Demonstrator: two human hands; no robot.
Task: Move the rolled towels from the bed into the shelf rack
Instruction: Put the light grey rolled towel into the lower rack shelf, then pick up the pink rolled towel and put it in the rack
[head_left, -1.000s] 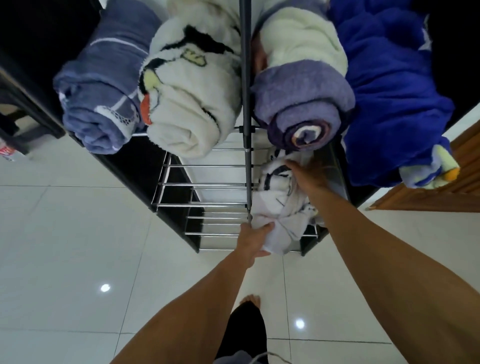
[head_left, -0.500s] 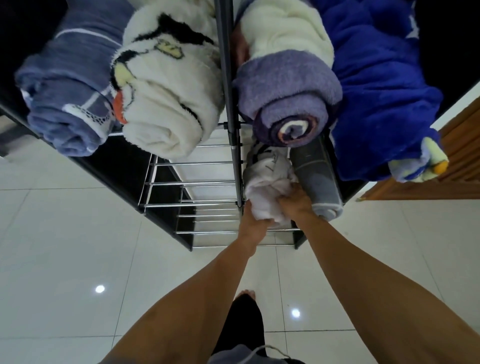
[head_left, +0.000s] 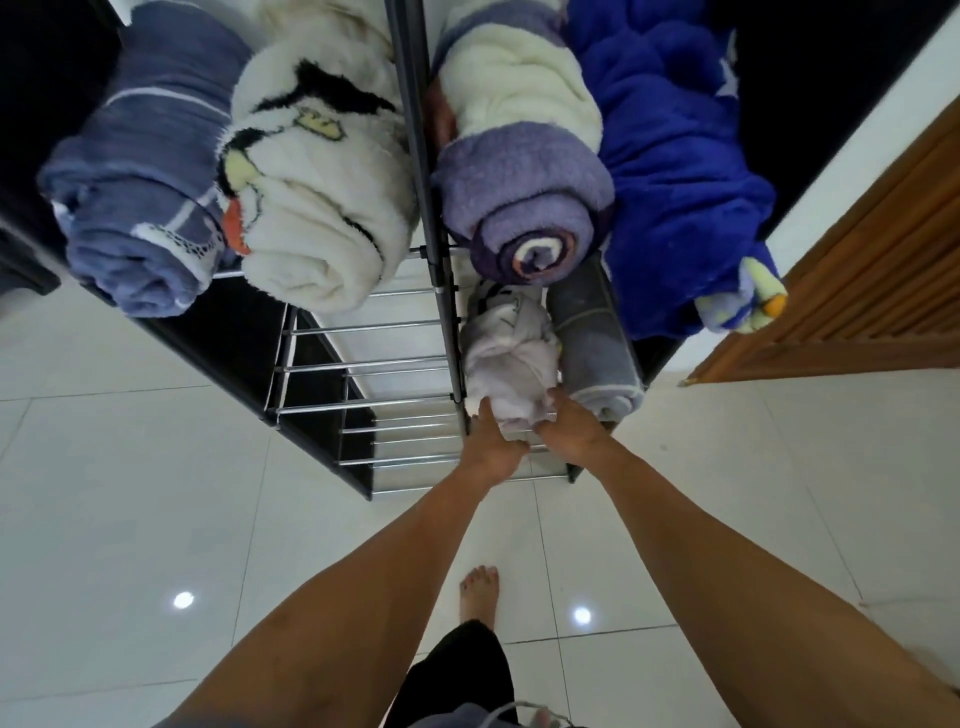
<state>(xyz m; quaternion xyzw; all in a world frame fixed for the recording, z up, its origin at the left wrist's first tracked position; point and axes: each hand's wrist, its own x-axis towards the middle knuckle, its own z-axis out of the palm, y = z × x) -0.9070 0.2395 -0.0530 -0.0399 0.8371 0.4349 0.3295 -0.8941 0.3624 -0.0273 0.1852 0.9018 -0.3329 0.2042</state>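
Note:
A pale white rolled towel lies on a lower tier of the metal shelf rack, right of the centre post. My left hand and my right hand both grip its near end, fingers curled into the cloth. A grey rolled towel lies beside it on the right. The top tier holds a blue-grey roll, a white roll with a black pattern, a purple-and-cream roll and a bright blue blanket.
The rack's dark centre post stands just left of the white towel. Bare chrome bars fill the lower left section. Glossy white floor tiles lie below. A wooden door is at the right. My bare foot stands in front of the rack.
The white towel has gone deeper onto the lower tier beside the grey roll. My right hand came from the towel's far end to its near end, alongside my left.

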